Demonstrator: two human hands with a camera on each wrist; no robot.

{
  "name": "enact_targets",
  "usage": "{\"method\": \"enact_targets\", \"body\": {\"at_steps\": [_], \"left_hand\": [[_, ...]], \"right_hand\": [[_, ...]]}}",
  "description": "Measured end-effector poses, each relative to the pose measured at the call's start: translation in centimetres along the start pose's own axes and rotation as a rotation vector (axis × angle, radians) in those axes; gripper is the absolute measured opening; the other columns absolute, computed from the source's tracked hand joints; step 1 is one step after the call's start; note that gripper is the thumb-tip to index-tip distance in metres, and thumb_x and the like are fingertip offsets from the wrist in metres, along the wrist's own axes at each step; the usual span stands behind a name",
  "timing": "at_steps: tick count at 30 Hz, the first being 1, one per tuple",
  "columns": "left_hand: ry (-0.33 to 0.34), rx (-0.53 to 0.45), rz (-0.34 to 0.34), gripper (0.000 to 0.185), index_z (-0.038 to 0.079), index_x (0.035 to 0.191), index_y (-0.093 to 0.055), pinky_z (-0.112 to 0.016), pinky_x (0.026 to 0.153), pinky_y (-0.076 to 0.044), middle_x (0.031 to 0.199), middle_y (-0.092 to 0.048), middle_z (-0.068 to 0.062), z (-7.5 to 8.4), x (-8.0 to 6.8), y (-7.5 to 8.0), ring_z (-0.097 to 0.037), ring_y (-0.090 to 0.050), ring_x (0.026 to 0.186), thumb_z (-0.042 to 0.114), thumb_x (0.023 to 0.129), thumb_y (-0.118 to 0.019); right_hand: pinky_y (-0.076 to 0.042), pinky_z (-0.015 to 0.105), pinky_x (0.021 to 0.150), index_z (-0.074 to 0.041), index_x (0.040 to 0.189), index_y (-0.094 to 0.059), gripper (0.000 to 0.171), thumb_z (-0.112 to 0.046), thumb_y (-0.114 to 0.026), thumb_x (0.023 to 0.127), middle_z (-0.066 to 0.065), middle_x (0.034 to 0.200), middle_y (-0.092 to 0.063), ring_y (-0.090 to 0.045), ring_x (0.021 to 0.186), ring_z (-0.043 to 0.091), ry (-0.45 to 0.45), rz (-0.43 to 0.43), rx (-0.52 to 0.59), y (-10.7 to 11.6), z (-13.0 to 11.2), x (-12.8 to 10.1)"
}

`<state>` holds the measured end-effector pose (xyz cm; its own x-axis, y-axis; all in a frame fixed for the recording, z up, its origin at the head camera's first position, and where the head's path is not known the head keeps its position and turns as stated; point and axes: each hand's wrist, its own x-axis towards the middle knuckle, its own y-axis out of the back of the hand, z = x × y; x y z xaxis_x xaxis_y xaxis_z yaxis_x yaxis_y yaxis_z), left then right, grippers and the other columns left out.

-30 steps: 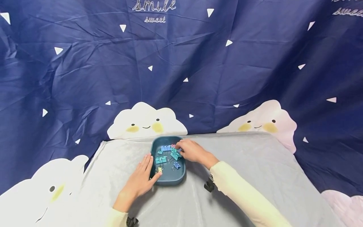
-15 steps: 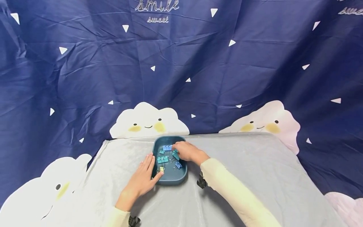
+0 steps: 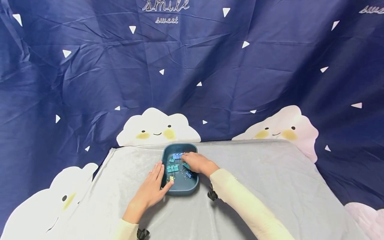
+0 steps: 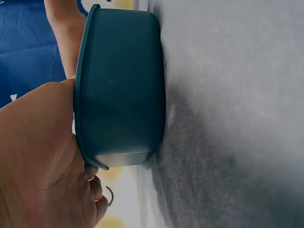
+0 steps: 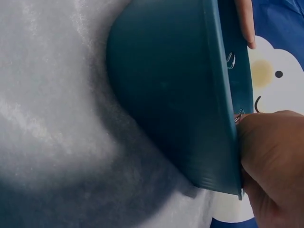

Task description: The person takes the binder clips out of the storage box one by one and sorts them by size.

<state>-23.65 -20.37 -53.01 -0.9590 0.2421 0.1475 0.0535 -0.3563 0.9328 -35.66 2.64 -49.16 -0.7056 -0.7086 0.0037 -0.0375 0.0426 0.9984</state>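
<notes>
A smooth, rounded-rectangular teal tray (image 3: 180, 190) is being steadied on the soft grey cloth (image 3: 270, 186) by the left hand (image 3: 150, 193), fingers lying straight along its left wall, thumb at the near rim. Small metal binder clips (image 3: 172, 168), blue and teal, are being held loose inside. The right hand (image 3: 195, 162) is being reached in among them, fingers curled; whether a clip is being pinched cannot be told.
</notes>
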Motion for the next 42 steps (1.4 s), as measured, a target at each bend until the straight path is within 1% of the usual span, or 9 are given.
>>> {"method": "enact_targets", "body": {"at_steps": [3, 7, 11, 18, 21, 26, 30, 35, 42], "left_hand": [[0.0, -0.007, 0.004, 0.091, -0.004, 0.167, -0.023, -0.057, 0.134, -0.024, 0.177, -0.018, -0.021, 0.0, 0.0, -0.1, -0.038, -0.017, 0.166, 0.059, 0.108, -0.05], [-0.004, -0.006, 0.012, 0.09, -0.004, 0.167, -0.024, -0.057, 0.134, -0.024, 0.177, -0.019, -0.021, -0.1, 0.0, -0.3, -0.038, -0.018, 0.166, 0.058, 0.108, -0.051], [-0.001, -0.009, 0.008, 0.09, -0.004, 0.167, -0.024, -0.056, 0.134, -0.024, 0.177, -0.02, -0.021, 0.0, 0.0, -0.4, -0.038, -0.019, 0.166, 0.057, 0.108, -0.052], [0.007, -0.023, 0.0, 0.09, -0.004, 0.167, -0.024, -0.057, 0.133, -0.025, 0.177, -0.018, -0.021, 0.2, -0.1, -0.1, -0.038, -0.018, 0.166, 0.056, 0.108, -0.052], [0.002, -0.024, 0.009, 0.089, -0.006, 0.166, -0.026, -0.058, 0.133, -0.026, 0.177, -0.02, -0.022, 0.2, -0.3, 0.0, -0.04, -0.02, 0.165, 0.054, 0.108, -0.055], [-0.002, -0.024, 0.017, 0.088, -0.007, 0.165, -0.028, -0.06, 0.131, -0.028, 0.176, -0.023, -0.023, 0.2, -0.5, 0.2, -0.041, -0.022, 0.164, 0.053, 0.107, -0.056], [-0.007, -0.02, 0.025, 0.088, -0.007, 0.165, -0.03, -0.061, 0.131, -0.028, 0.175, -0.024, -0.024, 0.2, -0.5, 0.4, -0.042, -0.023, 0.164, 0.055, 0.107, -0.056], [-0.018, -0.02, 0.046, 0.088, -0.008, 0.163, -0.032, -0.063, 0.13, -0.028, 0.174, -0.026, -0.025, 0.2, -0.5, 0.3, -0.044, -0.025, 0.163, 0.054, 0.107, -0.056], [-0.024, -0.019, 0.041, 0.086, -0.008, 0.164, -0.031, -0.062, 0.131, -0.027, 0.175, -0.025, -0.025, 0.2, -0.3, 0.1, -0.042, -0.024, 0.163, 0.052, 0.108, -0.057]], "right_hand": [[-0.058, 0.032, 0.088, -0.015, 0.102, -0.068, 0.019, 0.003, -0.072, 0.097, -0.002, 0.104, -0.068, -0.066, 0.098, 0.015, 0.006, -0.005, 0.008, 0.1, 0.1, 0.0], [-0.055, 0.029, 0.08, -0.016, 0.095, -0.066, 0.017, -0.002, -0.073, 0.099, -0.005, 0.093, -0.062, -0.06, 0.089, 0.012, 0.011, -0.028, 0.017, 0.2, 0.1, -0.1], [-0.055, 0.03, 0.079, -0.017, 0.097, -0.066, 0.018, -0.003, -0.078, 0.096, -0.004, 0.098, -0.061, -0.06, 0.088, 0.012, 0.015, -0.034, 0.025, 0.3, 0.0, -0.3], [-0.059, 0.033, 0.088, -0.015, 0.109, -0.074, 0.027, -0.022, -0.089, 0.088, 0.001, 0.114, -0.062, -0.063, 0.098, 0.015, -0.032, -0.057, 0.062, 0.5, 0.0, -0.6], [-0.06, 0.034, 0.09, -0.013, 0.11, -0.079, 0.024, -0.018, -0.088, 0.089, 0.004, 0.116, -0.066, -0.067, 0.105, 0.018, -0.026, -0.046, 0.081, 0.7, 0.1, -0.7], [-0.061, 0.035, 0.093, -0.014, 0.107, -0.083, 0.021, -0.006, -0.087, 0.087, 0.004, 0.117, -0.073, -0.07, 0.112, 0.021, 0.044, 0.02, 0.025, 1.0, 0.2, -0.7], [-0.059, 0.033, 0.089, -0.018, 0.097, -0.084, 0.012, -0.011, -0.087, 0.088, -0.001, 0.11, -0.073, -0.067, 0.107, 0.02, 0.089, 0.06, -0.024, 1.1, 0.2, -0.7], [-0.056, 0.03, 0.079, -0.024, 0.086, -0.08, 0.009, -0.019, -0.086, 0.091, -0.003, 0.107, -0.064, -0.058, 0.096, 0.016, 0.111, 0.085, -0.026, 1.1, 0.1, -0.9], [-0.059, 0.026, 0.08, -0.017, 0.099, -0.082, 0.006, -0.014, -0.082, 0.094, -0.003, 0.1, -0.068, -0.068, 0.092, 0.013, 0.144, 0.068, 0.06, 0.8, 0.1, -0.9]]}}
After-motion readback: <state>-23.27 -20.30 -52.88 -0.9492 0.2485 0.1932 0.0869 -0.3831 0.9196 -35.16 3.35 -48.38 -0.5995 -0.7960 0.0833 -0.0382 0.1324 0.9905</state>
